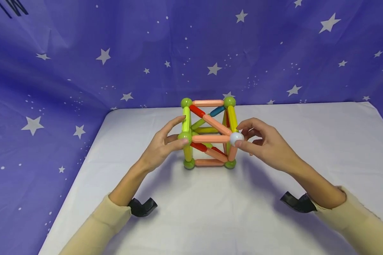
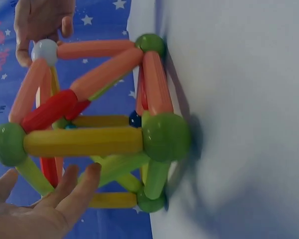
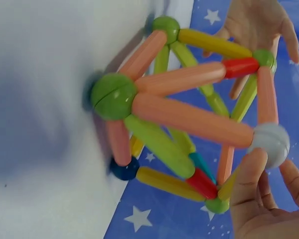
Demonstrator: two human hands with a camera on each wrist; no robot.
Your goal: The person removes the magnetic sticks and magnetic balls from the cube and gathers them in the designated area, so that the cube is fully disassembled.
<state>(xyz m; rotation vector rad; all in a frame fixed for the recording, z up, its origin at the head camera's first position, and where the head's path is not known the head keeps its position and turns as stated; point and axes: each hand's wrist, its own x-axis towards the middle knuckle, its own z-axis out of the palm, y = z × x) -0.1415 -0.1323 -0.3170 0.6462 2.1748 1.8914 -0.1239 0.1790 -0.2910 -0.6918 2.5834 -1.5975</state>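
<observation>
A cube-like frame of magnetic rods (image 1: 210, 139) and balls stands on the white cloth, with diagonal rods across its faces. My right hand (image 1: 268, 145) pinches the white ball (image 3: 271, 144) at the near upper right corner, thumb on its front and fingers around the far side. At the near upper left corner, my left hand (image 1: 161, 147) touches the green ball (image 2: 9, 144) with its thumb. Its fingers stretch along the light green rod (image 1: 186, 122) on that side. A dark blue ball (image 3: 124, 168) sits at a lower corner in the right wrist view.
The white cloth (image 1: 210, 212) covers the table. Behind it hangs a purple-blue backdrop (image 1: 178, 53) with white stars. Black straps (image 1: 143, 207) stick out at both sleeve cuffs.
</observation>
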